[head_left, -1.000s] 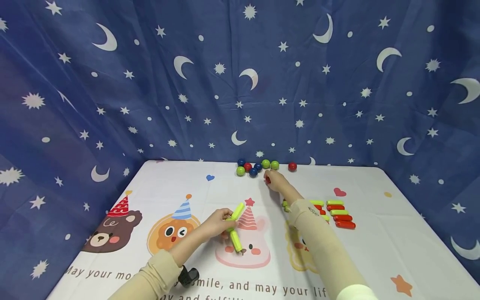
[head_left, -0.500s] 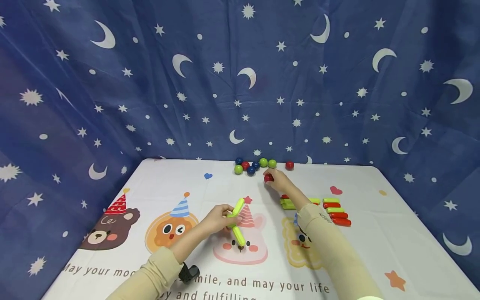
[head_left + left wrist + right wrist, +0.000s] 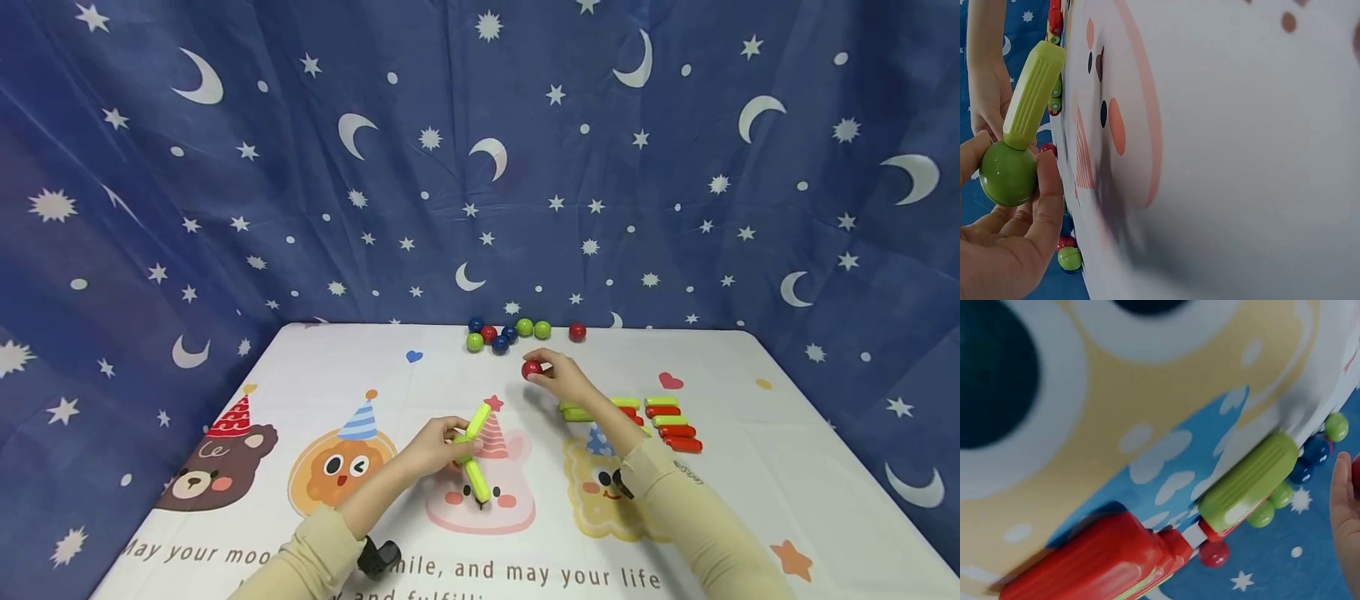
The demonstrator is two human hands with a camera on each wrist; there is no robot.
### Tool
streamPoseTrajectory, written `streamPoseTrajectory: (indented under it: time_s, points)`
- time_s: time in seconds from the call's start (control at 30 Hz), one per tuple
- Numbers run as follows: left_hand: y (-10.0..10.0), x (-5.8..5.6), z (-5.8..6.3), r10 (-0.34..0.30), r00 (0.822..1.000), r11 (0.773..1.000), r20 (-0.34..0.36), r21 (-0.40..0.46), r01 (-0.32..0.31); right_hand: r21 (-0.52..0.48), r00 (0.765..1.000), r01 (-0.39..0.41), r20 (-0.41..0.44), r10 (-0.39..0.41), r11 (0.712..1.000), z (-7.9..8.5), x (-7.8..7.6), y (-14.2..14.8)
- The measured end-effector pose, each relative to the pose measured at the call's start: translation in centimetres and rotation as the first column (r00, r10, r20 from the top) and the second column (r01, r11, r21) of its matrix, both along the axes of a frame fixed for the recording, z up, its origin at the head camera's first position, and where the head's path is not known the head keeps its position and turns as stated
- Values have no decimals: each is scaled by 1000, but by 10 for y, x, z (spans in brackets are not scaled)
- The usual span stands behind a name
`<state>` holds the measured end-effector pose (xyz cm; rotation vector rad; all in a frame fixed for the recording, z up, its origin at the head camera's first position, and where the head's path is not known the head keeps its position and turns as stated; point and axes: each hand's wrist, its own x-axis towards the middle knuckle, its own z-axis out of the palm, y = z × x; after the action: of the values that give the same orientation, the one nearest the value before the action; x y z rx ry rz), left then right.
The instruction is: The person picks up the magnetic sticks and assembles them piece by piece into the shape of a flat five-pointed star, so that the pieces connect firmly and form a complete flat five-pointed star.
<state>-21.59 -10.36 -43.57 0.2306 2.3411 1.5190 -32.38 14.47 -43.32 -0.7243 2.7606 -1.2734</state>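
My left hand (image 3: 435, 447) pinches a glossy green ball (image 3: 1009, 175) between thumb and fingers, above the pink rabbit print. Two yellow-green ribbed building rods are joined to that ball: one rod (image 3: 477, 422) points up and away, the other (image 3: 477, 481) points down toward me. In the left wrist view one rod (image 3: 1034, 94) rises from the ball. Further back, my right hand (image 3: 562, 379) pinches a glossy red ball (image 3: 531, 369) at its fingertips, in front of the loose balls. The right wrist view catches only part of the right hand (image 3: 1345, 519) and a sliver of red ball.
Several green, blue and red balls (image 3: 500, 344) cluster along the table's back edge, with a lone red ball (image 3: 577, 332) to their right. Yellow-green and red rods (image 3: 678, 431) lie in stacks beyond the right forearm. A starry blue curtain (image 3: 480, 167) hangs behind the printed tablecloth (image 3: 360, 354).
My right hand has drawn the red ball slightly toward me, away from the back balls, and more of the ball shows. The left hand keeps its hold on the green ball and rods.
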Motion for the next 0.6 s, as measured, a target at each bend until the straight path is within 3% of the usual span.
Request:
streamPoseTrajectory:
  time_s: [0.3,0.6]
  points:
    - [-4,3,-2,-13,1000,1000,-17,2,13,-134,988,-59,133,77,989,9,30,-7]
    - [-5,7,0,-26,999,1000,-43,14,27,-298,960,13,272,71,954,16,43,-12]
